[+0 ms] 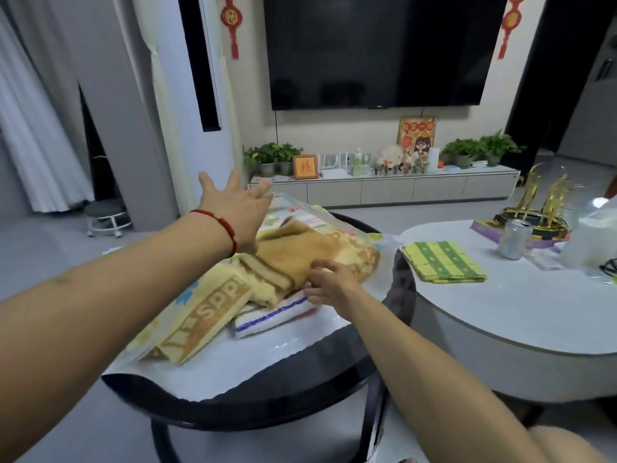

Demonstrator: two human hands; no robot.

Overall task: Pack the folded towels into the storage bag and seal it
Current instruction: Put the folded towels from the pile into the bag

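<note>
A home living room: a large wall-mounted television (384, 50) hangs above a low white media cabinet (384, 190) lined with potted plants (272, 157), framed pictures (304, 166) and red hanging ornaments (230, 21), with curtains (36, 128) at left.

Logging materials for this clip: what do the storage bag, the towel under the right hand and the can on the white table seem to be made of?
Storage bag: thin clear plastic film, glossy, printed with coloured patterns; towels show through it.
Tan towel under the right hand: soft terry-like cloth, matte and fuzzy, likely cotton.
Can: looks like metal, silvery with a shiny top, probably aluminium.
</note>
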